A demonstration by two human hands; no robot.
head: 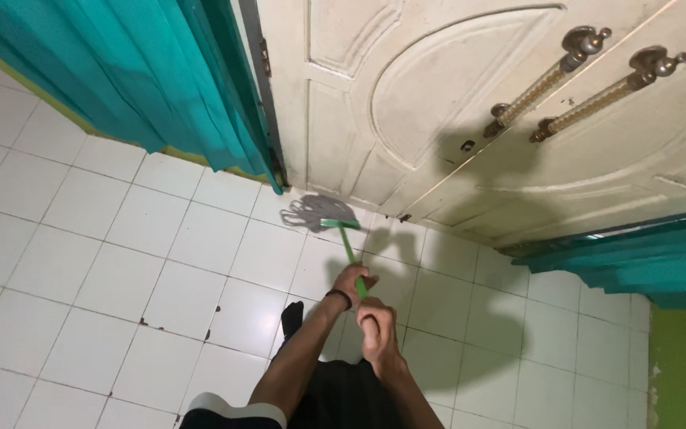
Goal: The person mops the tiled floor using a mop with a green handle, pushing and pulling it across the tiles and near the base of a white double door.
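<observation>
Mopping white tiles at the foot of a cream double door
Left hand (352, 280) and right hand (375, 330) both wrapped tight round the green mop handle (348, 246); grey mop head (315, 211) ahead of them, near the teal curtain (224, 119), which could get soaked

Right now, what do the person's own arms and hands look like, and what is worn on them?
Both forearms are bare, with no gloves on either hand. The left hand has a thin dark band around the wrist. The right hand shows no ring or watch. At the upper left arm, a short dark sleeve with a white edge shows.
</observation>
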